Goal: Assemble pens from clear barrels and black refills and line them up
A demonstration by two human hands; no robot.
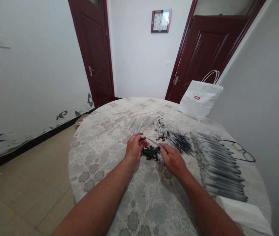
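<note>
A slim, pale pen [152,141] spans the gap between my hands above the table. My left hand [133,149] pinches its left end, fingers curled. The fingers of my right hand [172,158] close around the other end. Just below the pen lies a heap of small black pen caps [150,153]. Behind my left hand are clear pen barrels [139,123] in a loose pile. Small white parts [170,127], mixed with some black bits, lie farther back to the right. Dark thin pen refills [183,143] are fanned out beyond my right hand.
Rows of pens [224,167] cover the table's right side, with eyeglasses [244,152] beside them. A white paper bag [202,98] stands at the back right. White folded material [246,213] lies at the right front. A patterned cloth [97,164] covers the round table.
</note>
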